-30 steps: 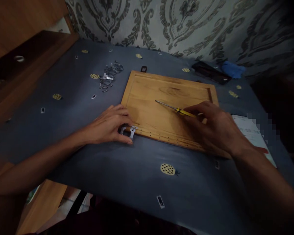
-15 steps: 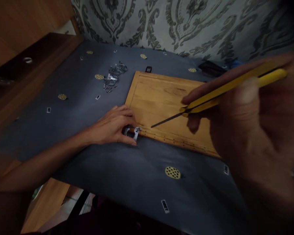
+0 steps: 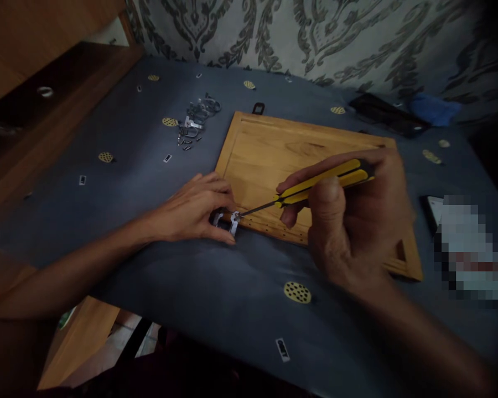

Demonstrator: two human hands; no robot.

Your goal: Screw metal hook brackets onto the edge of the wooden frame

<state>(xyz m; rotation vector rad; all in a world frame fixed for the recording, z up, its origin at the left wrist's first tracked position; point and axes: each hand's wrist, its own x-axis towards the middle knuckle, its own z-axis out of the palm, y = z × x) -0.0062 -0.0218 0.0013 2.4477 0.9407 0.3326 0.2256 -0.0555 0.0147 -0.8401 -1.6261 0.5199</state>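
A wooden board (image 3: pixel 269 155) with a raised frame lies flat on the dark cloth. At its near left corner, my left hand (image 3: pixel 203 210) is closed, thumb and fingers around a silver metal bracket (image 3: pixel 234 222) set on the board's edge. My right hand (image 3: pixel 352 221) grips a screwdriver (image 3: pixel 321 182) with a yellow and black handle. Its thin shaft slants down to the left, and the tip meets the bracket or lies right beside it. Small dark holes run along the board's near edge.
Behind my left hand lies a pile of metal hardware (image 3: pixel 197 119) with several screws (image 3: pixel 185 145). A black loop-shaped piece (image 3: pixel 258 108) sits at the board's far edge. Farther right are a dark pouch (image 3: pixel 385 113), a blue cloth (image 3: pixel 434 109) and a blurred-out pale item (image 3: pixel 473 249).
My right hand has come down and left with the screwdriver, bringing its tip from above the board to the bracket. My left hand keeps its hold at the corner.
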